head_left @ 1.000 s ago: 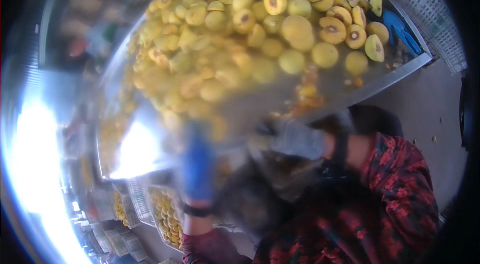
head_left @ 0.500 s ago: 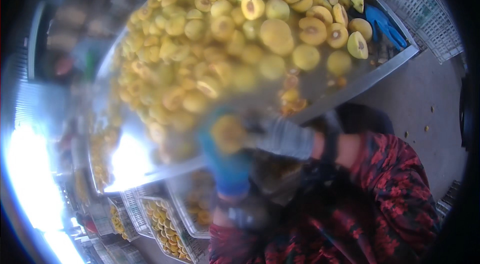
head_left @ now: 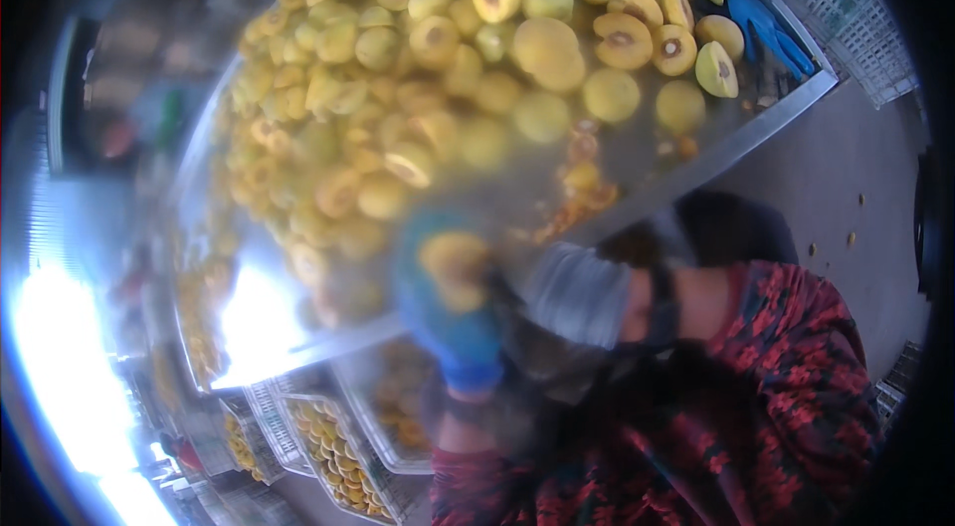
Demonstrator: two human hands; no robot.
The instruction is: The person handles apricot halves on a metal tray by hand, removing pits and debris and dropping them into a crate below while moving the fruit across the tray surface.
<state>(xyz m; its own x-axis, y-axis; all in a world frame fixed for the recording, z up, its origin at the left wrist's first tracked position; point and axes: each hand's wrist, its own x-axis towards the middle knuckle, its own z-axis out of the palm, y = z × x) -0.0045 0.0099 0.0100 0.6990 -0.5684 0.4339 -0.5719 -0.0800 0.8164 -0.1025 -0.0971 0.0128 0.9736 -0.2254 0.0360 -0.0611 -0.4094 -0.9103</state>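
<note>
In my left hand, gloved in blue, a yellow peach is gripped just over the near edge of the metal table. Its surface is blurred. My right hand, in a grey and dark glove, reaches in from the right and is close against the peach. Its fingers are dark and smeared, so I cannot make out whether they hold a tool. Beyond both hands a large heap of yellow peaches covers the table, many cut open around a brown centre. Small orange scraps lie near the right hand.
A blue glove lies in the table's right corner. White plastic crates stand beyond it. Below the table's near left side, a crate holds peach halves, beside another crate of fruit. A few small bits lie on the floor.
The view has shifted slightly. My right hand has drawn down a little, showing more orange scraps on the table. The peach stays in my left hand.
</note>
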